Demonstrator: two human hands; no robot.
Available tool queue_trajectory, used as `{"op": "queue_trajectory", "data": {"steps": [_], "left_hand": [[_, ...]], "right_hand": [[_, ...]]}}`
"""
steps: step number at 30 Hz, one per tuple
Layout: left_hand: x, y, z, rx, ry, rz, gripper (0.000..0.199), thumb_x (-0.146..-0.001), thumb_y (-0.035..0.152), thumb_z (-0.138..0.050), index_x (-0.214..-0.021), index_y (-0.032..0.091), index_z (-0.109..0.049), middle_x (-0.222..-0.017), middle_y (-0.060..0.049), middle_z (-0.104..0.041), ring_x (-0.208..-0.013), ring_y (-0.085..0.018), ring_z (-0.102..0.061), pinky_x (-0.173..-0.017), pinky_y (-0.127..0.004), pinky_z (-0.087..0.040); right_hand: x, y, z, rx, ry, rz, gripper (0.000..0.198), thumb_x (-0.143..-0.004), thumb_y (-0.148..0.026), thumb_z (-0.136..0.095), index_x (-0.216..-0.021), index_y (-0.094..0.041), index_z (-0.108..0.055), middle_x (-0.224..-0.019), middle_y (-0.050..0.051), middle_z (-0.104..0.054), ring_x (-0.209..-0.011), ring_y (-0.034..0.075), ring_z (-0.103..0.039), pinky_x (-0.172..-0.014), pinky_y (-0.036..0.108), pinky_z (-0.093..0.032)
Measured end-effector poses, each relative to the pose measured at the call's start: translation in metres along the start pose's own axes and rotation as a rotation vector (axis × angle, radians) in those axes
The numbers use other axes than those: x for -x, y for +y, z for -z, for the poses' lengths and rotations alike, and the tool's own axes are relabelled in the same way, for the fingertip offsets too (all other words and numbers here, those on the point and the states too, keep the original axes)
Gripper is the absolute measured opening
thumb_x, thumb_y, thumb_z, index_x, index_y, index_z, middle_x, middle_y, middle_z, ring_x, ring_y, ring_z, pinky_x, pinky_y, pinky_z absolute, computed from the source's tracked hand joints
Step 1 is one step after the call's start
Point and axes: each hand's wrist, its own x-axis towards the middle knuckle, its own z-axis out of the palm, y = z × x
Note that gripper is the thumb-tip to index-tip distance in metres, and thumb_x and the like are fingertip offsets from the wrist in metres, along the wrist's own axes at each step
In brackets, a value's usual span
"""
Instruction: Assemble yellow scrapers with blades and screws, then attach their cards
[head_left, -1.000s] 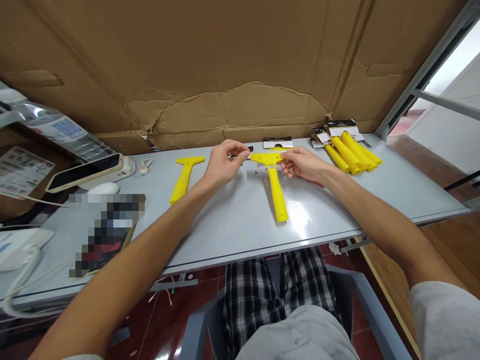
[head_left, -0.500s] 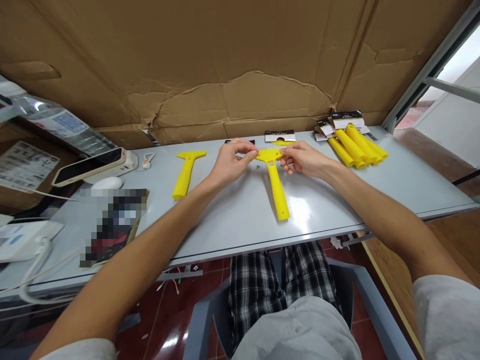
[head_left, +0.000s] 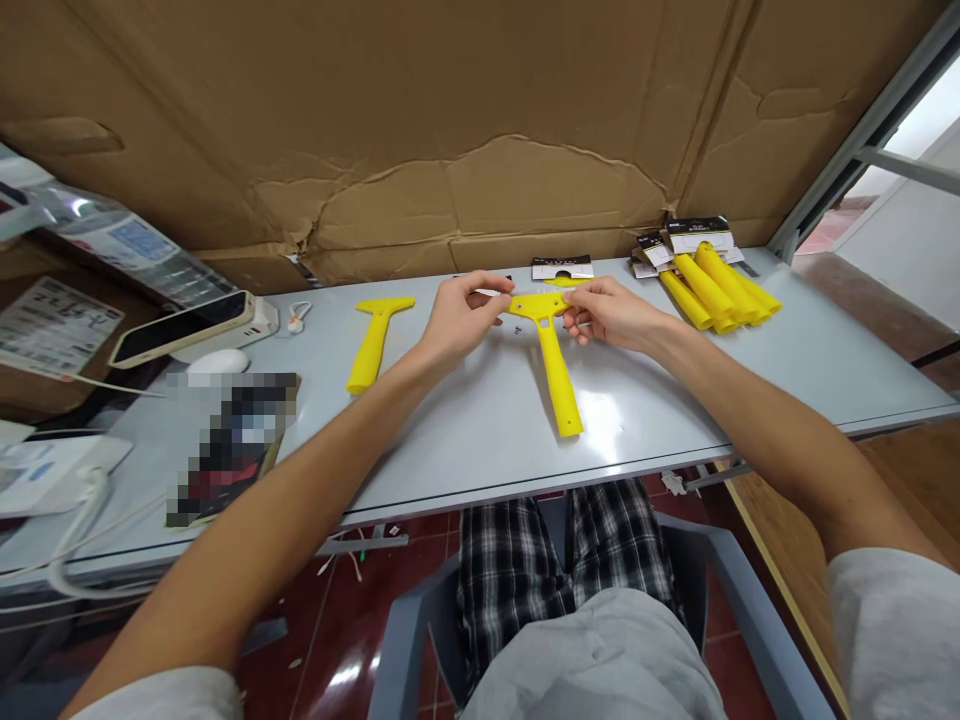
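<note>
Between my hands is a yellow T-shaped scraper, its crosspiece away from me and its handle pointing toward me. My left hand pinches the left end of the crosspiece between thumb and fingers. At the right end, my right hand grips the crosspiece, with its fingertips closed around the corner. Tiny dark screws lie on the table beside the scraper's neck. A second yellow scraper rests flat to the left, apart from both hands. Behind my right hand sits a carded yellow piece, partly hidden.
A pile of packaged yellow scrapers lies at the back right of the table. To the left are a phone, a white mouse, cables and a plastic bottle. Cardboard stands along the back.
Both hands keep their places at the ends of the scraper's crosspiece. My left fingers have shifted slightly, and more of the screw hole beside them shows. The camera view has moved a little.
</note>
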Motion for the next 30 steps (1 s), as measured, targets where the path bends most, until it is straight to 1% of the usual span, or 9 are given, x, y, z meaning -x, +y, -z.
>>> {"op": "queue_trajectory", "data": {"steps": [3, 6, 8, 10, 14, 16, 21, 26, 30], "left_hand": [[-0.003, 0.002, -0.001, 0.186, 0.040, 0.178, 0.027, -0.085, 0.023, -0.071, -0.112, 0.023, -0.067, -0.127, -0.010, -0.075, -0.105, -0.024, -0.076, -0.079, -0.036, -0.066], [-0.003, 0.005, -0.003, 0.367, 0.032, 0.377, 0.035, -0.087, 0.025, -0.075, -0.118, 0.025, -0.060, -0.129, -0.012, -0.074, -0.100, -0.024, -0.079, -0.079, -0.039, -0.067], [0.000, 0.008, -0.005, 0.434, -0.001, 0.452, 0.040, -0.088, 0.027, -0.079, -0.121, 0.025, -0.059, -0.129, -0.014, -0.074, -0.098, -0.025, -0.080, -0.078, -0.039, -0.067], [0.004, 0.012, -0.008, 0.448, -0.047, 0.475, 0.046, -0.087, 0.029, -0.083, -0.126, 0.024, -0.057, -0.126, -0.015, -0.076, -0.094, -0.024, -0.080, -0.078, -0.040, -0.067], [0.015, 0.016, -0.015, 0.417, -0.147, 0.454, 0.063, -0.084, 0.028, -0.087, -0.136, 0.023, -0.051, -0.115, -0.013, -0.079, -0.085, -0.022, -0.079, -0.080, -0.043, -0.067], [0.019, 0.016, -0.018, 0.369, -0.183, 0.434, 0.072, -0.082, 0.027, -0.088, -0.142, 0.023, -0.048, -0.109, -0.010, -0.078, -0.086, -0.023, -0.079, -0.080, -0.043, -0.066], [0.024, 0.016, -0.021, 0.184, -0.164, 0.297, 0.089, -0.075, 0.023, -0.091, -0.151, 0.025, -0.044, -0.102, -0.006, -0.075, -0.089, -0.025, -0.079, -0.079, -0.042, -0.066], [0.022, 0.010, -0.017, 0.009, -0.118, 0.092, 0.083, -0.079, 0.018, -0.083, -0.151, 0.027, -0.044, -0.101, -0.003, -0.075, -0.090, -0.022, -0.078, -0.084, -0.039, -0.063], [0.019, 0.003, -0.015, -0.202, -0.065, -0.048, 0.081, -0.080, 0.016, -0.078, -0.153, 0.031, -0.046, -0.109, -0.003, -0.076, -0.081, -0.018, -0.074, -0.077, -0.033, -0.059]], "right_hand": [[-0.001, -0.001, -0.001, -0.025, 0.022, -0.001, 0.020, -0.106, -0.020, -0.060, -0.090, -0.010, -0.065, -0.075, 0.008, -0.063, -0.059, 0.011, -0.060, -0.050, 0.024, -0.050], [-0.003, -0.002, -0.002, -0.071, 0.053, 0.007, 0.018, -0.106, -0.019, -0.058, -0.090, -0.011, -0.063, -0.075, 0.007, -0.064, -0.059, 0.010, -0.059, -0.051, 0.024, -0.050], [-0.002, -0.003, -0.003, -0.104, 0.095, 0.013, 0.019, -0.107, -0.017, -0.055, -0.091, -0.011, -0.063, -0.076, 0.006, -0.064, -0.059, 0.009, -0.059, -0.051, 0.023, -0.050], [-0.002, -0.003, -0.004, -0.132, 0.134, 0.015, 0.019, -0.107, -0.015, -0.052, -0.093, -0.010, -0.063, -0.078, 0.006, -0.064, -0.060, 0.009, -0.059, -0.052, 0.022, -0.050], [-0.003, -0.002, -0.005, -0.171, 0.148, 0.012, 0.017, -0.108, -0.017, -0.053, -0.097, -0.010, -0.064, -0.081, 0.006, -0.067, -0.062, 0.009, -0.060, -0.054, 0.022, -0.050], [-0.003, -0.001, -0.004, -0.181, 0.138, 0.007, 0.017, -0.108, -0.018, -0.053, -0.099, -0.010, -0.065, -0.083, 0.007, -0.068, -0.063, 0.009, -0.062, -0.055, 0.023, -0.051], [-0.003, 0.001, -0.004, -0.206, 0.111, 0.008, 0.018, -0.108, -0.020, -0.054, -0.103, -0.009, -0.067, -0.086, 0.008, -0.069, -0.066, 0.011, -0.065, -0.057, 0.025, -0.054], [0.000, -0.002, -0.006, -0.209, 0.107, 0.004, 0.016, -0.105, -0.018, -0.054, -0.103, -0.008, -0.067, -0.084, 0.008, -0.068, -0.066, 0.012, -0.065, -0.056, 0.025, -0.055], [0.001, -0.003, -0.007, -0.190, 0.089, 0.005, 0.011, -0.099, -0.015, -0.058, -0.101, -0.009, -0.067, -0.085, 0.008, -0.068, -0.066, 0.012, -0.065, -0.057, 0.026, -0.057]]}}
